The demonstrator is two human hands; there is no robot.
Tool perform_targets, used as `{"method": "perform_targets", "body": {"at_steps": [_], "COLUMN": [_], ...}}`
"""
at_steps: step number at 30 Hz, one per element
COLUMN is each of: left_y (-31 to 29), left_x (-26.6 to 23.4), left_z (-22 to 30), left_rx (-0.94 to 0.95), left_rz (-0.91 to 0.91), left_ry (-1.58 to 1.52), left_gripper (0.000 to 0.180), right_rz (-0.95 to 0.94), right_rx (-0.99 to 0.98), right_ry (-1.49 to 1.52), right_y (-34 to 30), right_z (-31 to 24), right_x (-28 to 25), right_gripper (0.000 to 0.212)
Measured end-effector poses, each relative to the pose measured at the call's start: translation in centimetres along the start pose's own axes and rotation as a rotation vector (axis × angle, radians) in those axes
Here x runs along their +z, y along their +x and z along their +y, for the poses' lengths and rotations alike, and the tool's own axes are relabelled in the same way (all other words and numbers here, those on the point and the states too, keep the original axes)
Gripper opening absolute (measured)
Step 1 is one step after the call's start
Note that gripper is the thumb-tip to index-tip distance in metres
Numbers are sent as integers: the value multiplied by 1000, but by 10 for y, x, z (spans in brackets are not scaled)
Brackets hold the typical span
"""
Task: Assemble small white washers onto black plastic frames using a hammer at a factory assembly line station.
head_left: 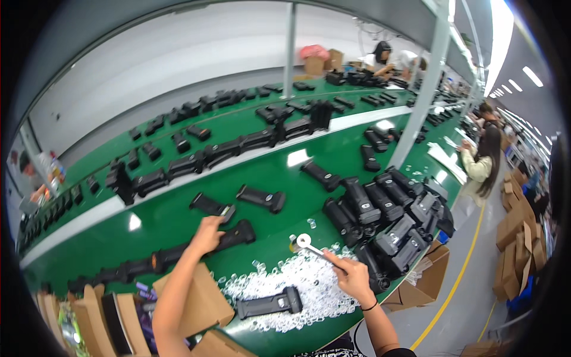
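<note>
My left hand [206,234] reaches over the green bench, its fingers closed at the near end of a black handheld device [209,205] lying there. Beside it lies a similar black device [260,198]. My right hand [352,275] grips a tool with a dark shaft and a round white ring-shaped head [304,240], held above the bench. Below that head spreads a heap of small clear plastic pieces [276,278]. Another black device [269,303] rests on the heap, nearest me.
Many black devices [388,205] are piled to the right. A row of them [128,269] runs along the left. Open cardboard boxes [199,303] stand at the near left, and another box [423,279] is below the right edge. A metal post [419,101] rises beyond. Other people work farther off.
</note>
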State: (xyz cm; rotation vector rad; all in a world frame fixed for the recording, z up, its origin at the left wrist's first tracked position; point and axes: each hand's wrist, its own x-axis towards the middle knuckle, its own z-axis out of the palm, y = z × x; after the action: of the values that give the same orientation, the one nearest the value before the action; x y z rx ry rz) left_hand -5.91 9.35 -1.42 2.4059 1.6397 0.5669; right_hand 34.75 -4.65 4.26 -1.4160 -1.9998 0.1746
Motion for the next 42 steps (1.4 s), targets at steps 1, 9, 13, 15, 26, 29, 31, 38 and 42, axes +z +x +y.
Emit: {"method": "perform_targets", "body": {"at_steps": [1, 9, 13, 15, 26, 29, 31, 38, 42], "left_y": [3, 35, 24, 6, -69, -71, -72, -55, -34], "left_x": [-14, -27, -53, -46, 3, 6, 4, 6, 15], "left_z": [-14, -63, 15, 69, 102, 92, 94, 96, 97], "left_rx": [15, 136, 61, 270, -52, -31, -20, -12, -94], "left_rz": [28, -102, 1, -62, -20, -43, -69, -130, -13], "left_ry": [59, 408, 132, 195, -484, -535, -441, -214, -160], "left_gripper": [67, 57, 48, 45, 63, 60, 62, 67, 64], "right_rz": [-30, -107, -106, -152, -233, -176, -122, -143, -37], "right_rx": [9, 35, 32, 52, -228, -202, -119, -139, -107], "right_ry": [-12, -56, -82, -144, -159, 20, 253, 64, 168], "right_y": [-1, -16, -17, -16, 5, 10, 10, 25, 21], "right_z": [0, -4, -2, -6, -36, -31, -31, -33, -32], "right_x": [1, 7, 8, -2, 27, 29, 27, 45, 28], "right_gripper": [60, 57, 55, 53, 53, 59, 65, 60, 60]}}
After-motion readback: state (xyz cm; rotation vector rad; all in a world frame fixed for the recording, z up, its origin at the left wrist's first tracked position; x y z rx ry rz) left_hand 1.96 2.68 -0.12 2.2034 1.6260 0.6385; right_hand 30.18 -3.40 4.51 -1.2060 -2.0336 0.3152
